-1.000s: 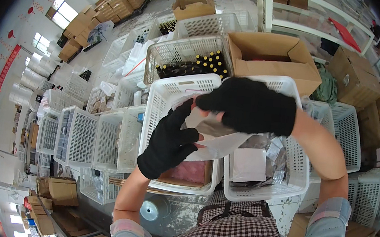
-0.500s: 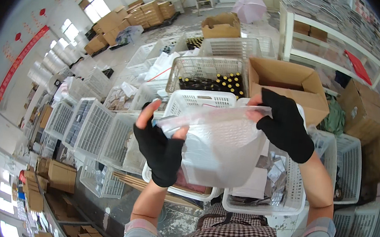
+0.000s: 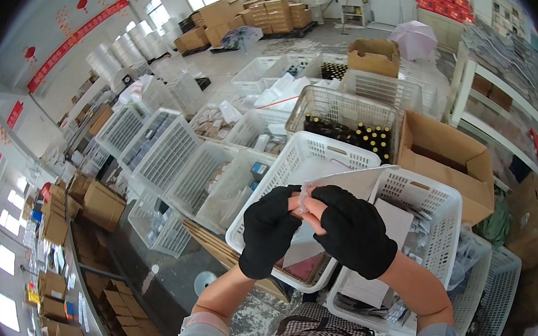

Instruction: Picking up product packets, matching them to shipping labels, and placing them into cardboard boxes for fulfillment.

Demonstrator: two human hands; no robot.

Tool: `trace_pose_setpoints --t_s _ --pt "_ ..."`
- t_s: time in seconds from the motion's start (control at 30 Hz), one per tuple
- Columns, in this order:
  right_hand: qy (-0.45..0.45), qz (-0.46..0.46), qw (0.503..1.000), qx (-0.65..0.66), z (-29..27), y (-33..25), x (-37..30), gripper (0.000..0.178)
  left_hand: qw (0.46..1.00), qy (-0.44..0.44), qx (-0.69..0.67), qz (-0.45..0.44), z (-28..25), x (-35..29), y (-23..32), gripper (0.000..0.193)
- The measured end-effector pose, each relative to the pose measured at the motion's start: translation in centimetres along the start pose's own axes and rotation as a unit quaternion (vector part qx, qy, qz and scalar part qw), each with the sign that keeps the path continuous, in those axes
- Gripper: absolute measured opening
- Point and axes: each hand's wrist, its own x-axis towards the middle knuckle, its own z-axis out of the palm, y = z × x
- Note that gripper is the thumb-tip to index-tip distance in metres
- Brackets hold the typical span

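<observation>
My left hand [image 3: 269, 230] and my right hand [image 3: 355, 233], both in black fingerless gloves, meet above two white baskets. Between their bare fingertips they pinch the bunched edge of a translucent whitish plastic bag [image 3: 349, 182]. Part of the bag spreads out behind my right hand, and more of it hangs below the fingers. Both hands are closed, and the glove backs hide much of the grip. Beneath them, the left white basket [image 3: 297, 150] has something reddish near its front. The right white basket [image 3: 450, 220] holds white sheets [image 3: 388, 230] and small clear packets.
Beyond the baskets stand a crate [image 3: 298, 105] of yellow-capped dark bottles and an open cardboard box [image 3: 442, 143]. White crates [image 3: 172, 151] line up at left. Flat cardboard [image 3: 227, 255] leans by the left basket. A white shelving rack [image 3: 510, 115] stands at far right.
My hands were apart, stretching the bag's top edge between them; now they are together with that edge gathered at the fingertips. The view has swung left.
</observation>
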Motion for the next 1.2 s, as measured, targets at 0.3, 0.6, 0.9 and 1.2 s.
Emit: trace_pose_setpoints --t_s 0.3,0.6,0.9,1.2 --pt "0.041 0.105 0.968 0.224 7.0 0.1 -1.3 0.021 0.980 0.030 0.189 -0.054 -4.4 -1.6 -1.3 0.024" --pt "-0.053 0.095 0.980 0.167 11.0 -1.5 0.3 0.025 0.962 0.083 0.252 -0.058 -7.0 -3.7 -2.6 0.024" --pt "0.098 0.128 0.982 0.098 17.6 2.0 -8.1 0.015 0.928 0.237 0.251 -0.141 -10.9 -4.6 -2.2 0.013" --pt "-0.460 0.348 0.773 0.265 23.9 3.6 -22.3 0.074 0.943 0.160 0.268 -0.116 -9.3 -5.5 2.3 0.012"
